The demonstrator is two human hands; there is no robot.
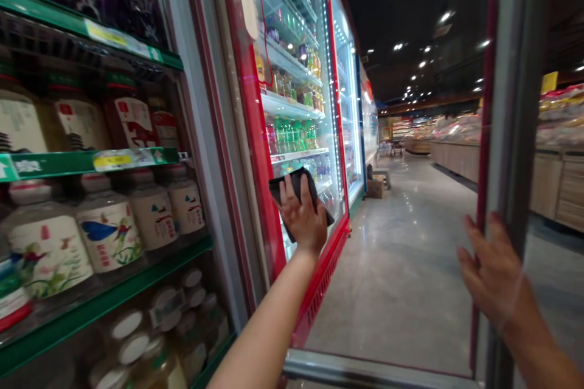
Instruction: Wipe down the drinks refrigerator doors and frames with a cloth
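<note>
My left hand [305,216] reaches forward through the middle of the view with a black cloth [303,183] under its fingers. The cloth is spread flat and looks pressed to the clear glass pane of the open cooler door; the exact contact is hard to make out. At the right, my right hand [495,270] has its fingers apart and lies against the dark upright door frame [515,121]. Whether its fingers grip the frame is unclear, as the hand is slightly blurred.
Bottles with floral labels [109,231] stand on green-edged cooler shelves [128,289] close on the left. Past the glass are a red-framed lit drinks cooler [292,103], a shiny floor [387,267], cardboard boxes [375,186] and wooden display counters [460,161].
</note>
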